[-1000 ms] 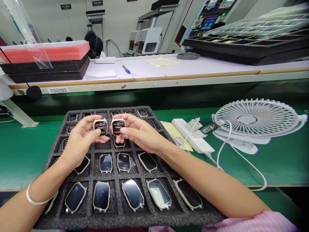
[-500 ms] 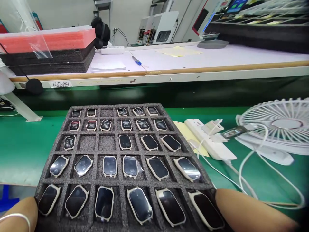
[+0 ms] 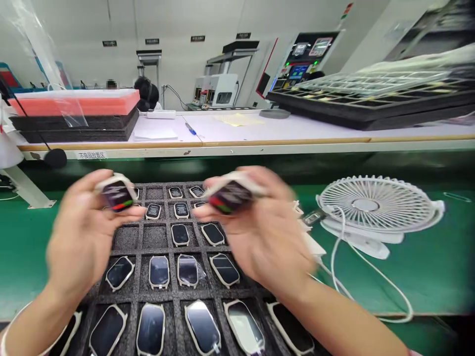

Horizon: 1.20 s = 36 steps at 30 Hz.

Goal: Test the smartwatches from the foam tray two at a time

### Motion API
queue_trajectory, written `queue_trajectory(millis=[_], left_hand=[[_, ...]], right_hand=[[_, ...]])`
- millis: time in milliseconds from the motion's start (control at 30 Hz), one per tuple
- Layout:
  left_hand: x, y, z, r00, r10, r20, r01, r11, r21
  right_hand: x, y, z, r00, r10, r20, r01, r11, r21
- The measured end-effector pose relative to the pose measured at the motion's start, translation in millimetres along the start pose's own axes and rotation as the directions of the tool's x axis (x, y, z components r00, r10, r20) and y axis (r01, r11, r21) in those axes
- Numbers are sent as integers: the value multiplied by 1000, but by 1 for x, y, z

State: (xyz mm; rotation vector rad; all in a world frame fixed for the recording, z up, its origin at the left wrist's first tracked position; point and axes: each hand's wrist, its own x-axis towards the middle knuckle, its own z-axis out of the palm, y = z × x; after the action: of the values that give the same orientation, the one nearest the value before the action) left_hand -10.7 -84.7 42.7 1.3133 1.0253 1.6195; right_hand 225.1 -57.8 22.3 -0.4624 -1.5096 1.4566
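Note:
My left hand (image 3: 79, 237) is raised over the black foam tray (image 3: 163, 236) and pinches a beige watch body (image 3: 116, 192) with a lit red and green screen. My right hand (image 3: 260, 232) holds a second watch body (image 3: 232, 194), also lit, tilted towards me. Both hands are blurred by motion. The tray's compartments below hold several more watch bodies (image 3: 180, 234), dark-screened in the near rows; two cells in the third row are bare.
A white fan (image 3: 374, 205) with a cable and a white power strip (image 3: 313, 242) lie on the green mat (image 3: 426, 257) to the right. Behind is a white bench (image 3: 282, 131) with stacked foam trays (image 3: 74, 116), a large black tray (image 3: 371, 106) and machines. A person sits far back.
Half a second ago my hands were low at the frame's bottom edge, out of sight. Now both are lifted over the tray's far rows, each holding a lit watch body.

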Motion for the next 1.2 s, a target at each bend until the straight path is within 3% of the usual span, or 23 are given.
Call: queue_trajectory(millis=[67,133,200,367,567,833,1200], left_hand=[[5,-13,9,985,-170,-25,167,982,-83],[9,-28,16,947,-322,9,321,940,-119],[9,-39,19,935,-352,44,354,931,-91],[2,-46,19,951,-298,87,299,954,-2],[-1,-48,21,965,-231,123,234,972,-8],[-2,-45,22,943,-287,168,292,956,-4],[-3,-44,23,941,-308,140,310,951,14]], right_hand=[[19,15,3,986,160,-37,-150,970,193],[31,30,1,935,353,-18,-331,892,307],[36,41,-3,901,435,-3,-414,859,301],[32,47,-8,925,380,15,-374,901,219],[29,41,-3,930,366,33,-366,914,172],[28,42,-3,920,389,39,-388,896,216],[29,47,-5,924,379,47,-379,900,216]])
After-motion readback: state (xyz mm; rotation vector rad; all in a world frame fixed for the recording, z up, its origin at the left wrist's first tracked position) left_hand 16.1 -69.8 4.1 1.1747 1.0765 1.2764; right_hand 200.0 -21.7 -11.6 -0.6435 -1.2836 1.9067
